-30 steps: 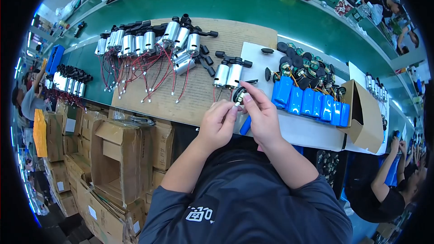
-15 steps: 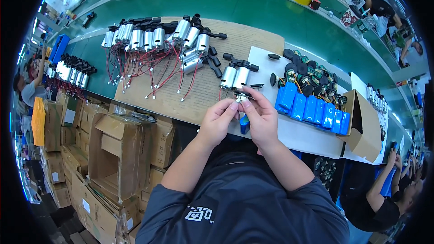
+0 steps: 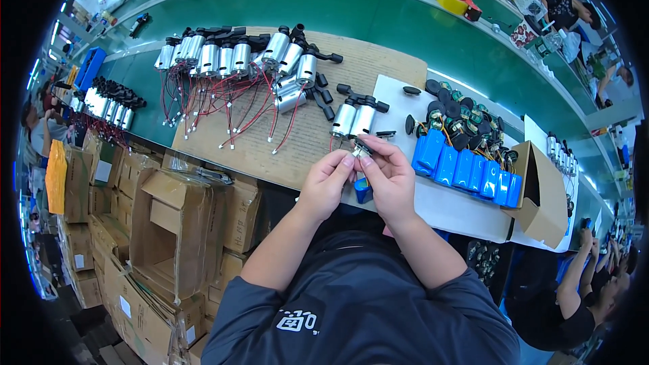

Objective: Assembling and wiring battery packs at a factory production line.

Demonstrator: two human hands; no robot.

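My left hand (image 3: 326,181) and my right hand (image 3: 392,179) meet at the near edge of the bench, fingertips pinched together. Between them is a small white connector (image 3: 357,153), gripped by the left finger and thumb. The right fingers close round a small dark round board (image 3: 364,142), partly covered by them. Below the hands shows a blue battery pack (image 3: 363,191), mostly hidden behind the right hand. Just beyond the fingers stand two silver motors (image 3: 353,120) with black arms on top; whether their wires run into my fingers, I cannot tell.
Several silver motors with red wires (image 3: 233,59) lie on a cardboard sheet (image 3: 270,152). To the right are a row of blue battery packs (image 3: 466,170), black round boards (image 3: 463,118) and an open carton (image 3: 543,206). Cardboard boxes (image 3: 179,230) are stacked on the left. A co-worker (image 3: 558,290) sits at right.
Both hands stay nearly in place at the connector. The right fingers have shifted slightly, and the blue battery pack below has moved a little. The whole view has shifted slightly.
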